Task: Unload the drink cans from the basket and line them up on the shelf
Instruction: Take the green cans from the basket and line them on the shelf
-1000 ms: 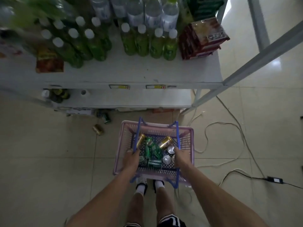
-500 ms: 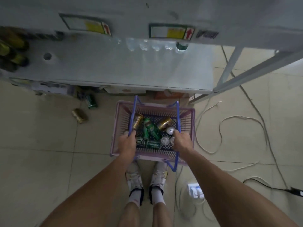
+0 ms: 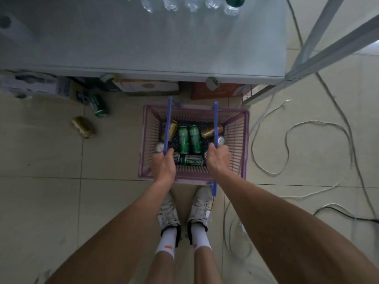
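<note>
The shelf [image 3: 143, 48] sits at twelve o'clock; below it I hold the basket [image 3: 238, 140] over the floor, cans [image 3: 188, 139] lying inside. My left hand [image 3: 164, 166] and right hand [image 3: 218, 158], arms straight down, each clench a blue handle [image 3: 167, 119].

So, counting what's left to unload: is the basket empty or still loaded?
Still loaded: green cans and gold cans lie inside the basket.

A shop — metal shelf [image 3: 143, 48] of bottles [image 3: 192, 4], plastic basket [image 3: 238, 144].
</note>
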The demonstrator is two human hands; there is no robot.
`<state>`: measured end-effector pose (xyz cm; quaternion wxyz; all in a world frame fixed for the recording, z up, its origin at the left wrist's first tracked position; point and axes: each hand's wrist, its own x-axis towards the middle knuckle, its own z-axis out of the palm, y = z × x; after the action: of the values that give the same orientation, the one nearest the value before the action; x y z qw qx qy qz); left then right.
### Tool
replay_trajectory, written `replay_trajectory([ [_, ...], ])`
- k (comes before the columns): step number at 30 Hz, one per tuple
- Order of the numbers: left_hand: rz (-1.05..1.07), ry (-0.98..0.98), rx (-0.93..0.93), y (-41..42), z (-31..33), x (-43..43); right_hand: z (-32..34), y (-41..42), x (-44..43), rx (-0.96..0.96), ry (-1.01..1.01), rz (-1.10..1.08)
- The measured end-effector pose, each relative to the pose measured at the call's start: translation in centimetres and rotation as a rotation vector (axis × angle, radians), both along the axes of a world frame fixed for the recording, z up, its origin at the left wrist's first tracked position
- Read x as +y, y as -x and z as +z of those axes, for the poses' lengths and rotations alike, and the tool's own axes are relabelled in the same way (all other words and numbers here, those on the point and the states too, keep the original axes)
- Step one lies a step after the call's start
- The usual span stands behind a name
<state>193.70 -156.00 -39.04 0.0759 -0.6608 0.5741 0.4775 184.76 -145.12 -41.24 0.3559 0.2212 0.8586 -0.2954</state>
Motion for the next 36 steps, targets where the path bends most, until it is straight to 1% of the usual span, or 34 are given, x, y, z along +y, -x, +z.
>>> replay_trajectory([
  [3, 0.011, -0.008, 0.017, -0.2, -0.1, 0.0, -0.4, 0.2, 0.5, 0.025, 0.001, -0.002],
  [6, -0.026, 0.076, 0.005, -1.4, -1.2, -1.7, -0.2, 1.0, 2.7, 0.104, -0.085, -0.003],
  [9, -0.098, 0.176, -0.122, -4.1, -4.8, -5.1, -1.6, 2.4, 6.9, 0.147, -0.298, -0.022],
  [11, -0.21, 0.191, -0.277, -5.6, -7.7, -7.2, -4.1, 4.1, 9.8, 0.134, -0.389, -0.015],
  [13, -0.373, 0.111, -0.462, -7.2, -10.9, -8.6, -7.3, 4.8, 12.2, 0.051, -0.415, 0.055],
  [14, -0.426, 0.021, -0.477, -7.9, -12.5, -9.1, -9.0, 4.7, 12.8, -0.02, -0.403, 0.1],
  [15, -0.427, -0.092, -0.414, -8.4, -13.3, -9.1, -10.7, 4.3, 13.3, -0.074, -0.344, 0.097],
  [16, -0.362, -0.205, -0.321, -8.5, -13.3, -8.8, -12.0, 3.7, 13.6, -0.117, -0.251, 0.056],
  [17, -0.271, -0.258, -0.231, -8.7, -13.4, -8.5, -13.3, 3.2, 13.9, -0.128, -0.178, 0.008],
  [19, -0.194, -0.296, -0.133, -8.8, -13.1, -7.9, -14.2, 2.8, 14.0, -0.128, -0.145, -0.025],
  [22, -0.174, -0.316, -0.146, -9.5, -12.5, -7.3, -13.4, 2.0, 15.3, -0.154, -0.14, 0.04],
  [24, -0.139, -0.336, -0.148, -10.2, -12.2, -6.9, -11.9, 0.2, 16.1, -0.263, -0.19, 0.118],
  [26, -0.029, -0.355, -0.113, -10.4, -12.1, -6.1, -11.5, -1.8, 16.7, -0.345, -0.224, 0.072],
  [29, 0.085, -0.316, -0.055, -9.5, -12.7, -5.9, -13.9, -2.6, 17.3, -0.285, -0.19, -0.071],
  [30, 0.074, -0.315, -0.055, -9.0, -13.1, -6.3, -14.9, -2.2, 17.3, -0.259, -0.217, -0.08],
  [32, 0.006, -0.316, -0.091, -8.4, -13.7, -7.3, -16.2, -1.5, 17.4, -0.2, -0.26, -0.008],
  [33, -0.028, -0.304, -0.107, -8.1, -13.8, -7.7, -15.5, -1.1, 16.7, -0.171, -0.288, 0.023],
  [36, -0.101, -0.252, -0.121, -7.1, -14.2, -8.2, -13.9, 0.0, 15.2, -0.083, -0.307, 0.01],
])
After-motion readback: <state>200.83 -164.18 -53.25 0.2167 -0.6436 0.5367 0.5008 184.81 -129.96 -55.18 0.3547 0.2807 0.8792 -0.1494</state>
